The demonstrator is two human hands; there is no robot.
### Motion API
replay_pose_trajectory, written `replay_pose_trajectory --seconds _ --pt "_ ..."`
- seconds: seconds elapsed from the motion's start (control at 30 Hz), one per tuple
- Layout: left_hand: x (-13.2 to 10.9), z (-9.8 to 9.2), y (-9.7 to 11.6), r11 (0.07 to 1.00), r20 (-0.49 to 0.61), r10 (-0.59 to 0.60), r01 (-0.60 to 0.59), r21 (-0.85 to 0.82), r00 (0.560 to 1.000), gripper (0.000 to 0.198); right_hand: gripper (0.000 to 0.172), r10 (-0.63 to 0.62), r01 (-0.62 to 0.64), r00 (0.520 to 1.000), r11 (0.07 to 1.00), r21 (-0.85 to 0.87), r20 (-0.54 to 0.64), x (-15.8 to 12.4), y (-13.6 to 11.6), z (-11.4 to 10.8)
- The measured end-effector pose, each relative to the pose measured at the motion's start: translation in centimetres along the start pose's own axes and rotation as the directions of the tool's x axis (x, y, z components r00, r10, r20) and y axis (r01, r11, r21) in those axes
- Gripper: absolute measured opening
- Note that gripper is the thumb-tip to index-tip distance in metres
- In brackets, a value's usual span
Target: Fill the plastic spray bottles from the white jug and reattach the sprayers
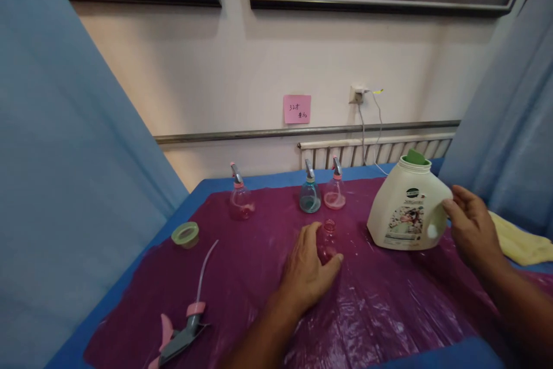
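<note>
My left hand [309,265] is curled around a small clear bottle [329,239] with an open threaded neck, upright on the purple plastic sheet. My right hand [469,219] grips the right side of a large cream detergent jug [406,208], which stands uncapped with a green spout in its mouth. My fingertips behind the jug are hidden. A grey and pink spray head [190,326] with a thin tube lies on the sheet to the left of my left hand. Farther left sits a green cap [185,235].
Behind my hands stand a teal spray bottle [310,196] and two pink spray bottles [334,193] [242,202], all with heads on. A yellow cloth [521,239] lies at right. Blue curtains [64,156] flank the table; a wall with a radiator [337,156] is behind.
</note>
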State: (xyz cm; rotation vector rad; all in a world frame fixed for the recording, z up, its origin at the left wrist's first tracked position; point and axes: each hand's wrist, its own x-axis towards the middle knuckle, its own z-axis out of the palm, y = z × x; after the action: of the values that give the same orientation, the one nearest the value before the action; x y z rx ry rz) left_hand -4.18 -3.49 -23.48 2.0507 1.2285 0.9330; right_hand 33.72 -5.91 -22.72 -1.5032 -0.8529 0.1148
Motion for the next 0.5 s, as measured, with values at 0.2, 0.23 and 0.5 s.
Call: replay_pose_trajectory --seconds 0.2,0.23,0.5 --pt "0.0 0.1 0.2 0.999 0.021 -0.03 0.029 0.039 0.999 0.071 0.043 0.087 -0.081 0.995 0.99 -0.116 0.048 1.2 1.4 0.4" --pt "0.0 0.1 0.2 0.999 0.024 -0.036 0.035 0.041 0.999 0.071 0.038 0.091 -0.084 0.995 0.985 -0.151 0.043 1.3 1.4 0.4" --pt "-0.2 0.3 0.0 1.0 0.021 -0.023 0.023 0.006 1.0 0.068 0.024 0.036 -0.043 0.999 0.943 -0.33 -0.028 0.9 0.0 -0.2"
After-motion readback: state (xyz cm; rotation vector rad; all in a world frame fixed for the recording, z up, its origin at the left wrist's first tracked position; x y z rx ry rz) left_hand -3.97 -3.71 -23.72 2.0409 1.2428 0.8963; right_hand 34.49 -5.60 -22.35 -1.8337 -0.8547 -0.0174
